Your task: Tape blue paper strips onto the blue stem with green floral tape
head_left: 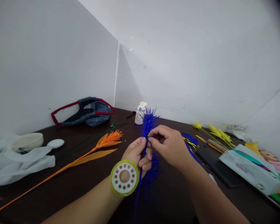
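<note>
Upright in front of me stands a blue paper wheat ear (149, 121) on a thin blue stem. My left hand (137, 152) is closed around the stem just below the ear, thumb on top. At the base of the ear, my right hand (169, 146) pinches with thumb and forefinger; what exactly lies between the fingertips is too small to make out. A roll of yellow tape (136, 177) with a white perforated core rests at my left wrist. More blue fringed paper (151, 171) lies on the dark table beneath my hands.
An orange paper wheat stalk (109, 139) lies left, near a white bowl (29, 141), spoon (56, 143) and white cloth (23, 165). Behind are a denim bag (88, 113) and white bottle (140, 115). Yellow wheat ears (220, 135), a black flat object (218, 168) and a plastic packet (252, 168) lie right.
</note>
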{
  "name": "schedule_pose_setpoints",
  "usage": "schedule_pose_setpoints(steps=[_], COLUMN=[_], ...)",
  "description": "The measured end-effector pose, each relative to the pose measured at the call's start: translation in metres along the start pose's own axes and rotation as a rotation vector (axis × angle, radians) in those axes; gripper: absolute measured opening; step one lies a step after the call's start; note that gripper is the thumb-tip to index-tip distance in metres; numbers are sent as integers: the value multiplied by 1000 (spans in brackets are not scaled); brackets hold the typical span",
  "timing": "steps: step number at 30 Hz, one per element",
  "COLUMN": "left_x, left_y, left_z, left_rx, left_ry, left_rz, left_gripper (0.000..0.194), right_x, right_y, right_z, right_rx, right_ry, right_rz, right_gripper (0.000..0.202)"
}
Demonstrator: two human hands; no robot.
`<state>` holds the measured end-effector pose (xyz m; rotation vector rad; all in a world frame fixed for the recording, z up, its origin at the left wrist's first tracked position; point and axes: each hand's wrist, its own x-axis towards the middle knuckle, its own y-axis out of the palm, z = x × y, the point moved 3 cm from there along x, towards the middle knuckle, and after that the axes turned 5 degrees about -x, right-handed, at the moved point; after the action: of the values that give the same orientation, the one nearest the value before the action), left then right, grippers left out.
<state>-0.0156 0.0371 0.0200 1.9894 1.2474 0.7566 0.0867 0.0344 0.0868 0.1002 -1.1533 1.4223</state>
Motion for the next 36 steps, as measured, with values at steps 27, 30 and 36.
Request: schedule_pose_setpoints(steps=[27,30,36], left_x=[-11,-9,-7], left_y=[11,10,11], left_z=[-26,-23,-22], left_rx=[1552,1574,1415], left_ry=[437,374,395], left_rz=[-34,-8,17], left_gripper=[24,24,26], right_x=[-69,-69,-68], right_y=[37,37,36], right_z=[-28,-32,-38], right_rx=[946,1008,1032], right_ry=[601,657,661], right_rz=[-92,-127,-170], right_gripper=[9,9,7])
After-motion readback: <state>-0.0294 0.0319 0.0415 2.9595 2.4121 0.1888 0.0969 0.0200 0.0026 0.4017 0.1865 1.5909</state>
